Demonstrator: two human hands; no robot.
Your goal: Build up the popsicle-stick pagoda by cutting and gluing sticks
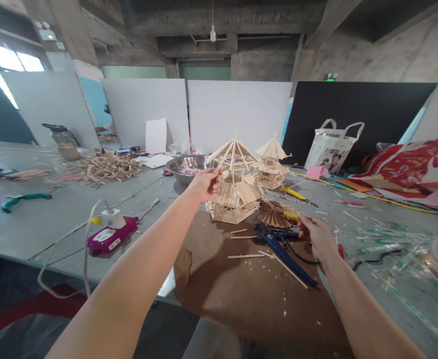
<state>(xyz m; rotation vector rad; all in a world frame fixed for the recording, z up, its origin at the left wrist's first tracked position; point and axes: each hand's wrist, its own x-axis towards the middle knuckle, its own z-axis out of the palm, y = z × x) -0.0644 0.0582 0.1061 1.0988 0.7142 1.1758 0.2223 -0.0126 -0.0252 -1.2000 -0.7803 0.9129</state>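
Observation:
A pavilion model made of thin wooden sticks (235, 187) stands on brown paper (248, 289) on the grey table. My left hand (205, 184) is closed, fingers gripping the left edge of the model's roof frame. My right hand (316, 235) rests lower right, fingers pinched on a yellow-tipped tool (290, 216) beside a blue glue gun (278, 247) that lies on the paper. Small fan-shaped stick roof pieces (274, 218) lie between the model and my right hand. Loose sticks are scattered on the paper.
A second, smaller stick pavilion (271, 162) stands behind the first, next to a metal bowl (187, 167). A heap of sticks (106, 168) lies at the back left. A magenta power strip (111, 234) with cables, green pliers (24, 198), a white bag (333, 147) and red cloth (401, 167) surround the area.

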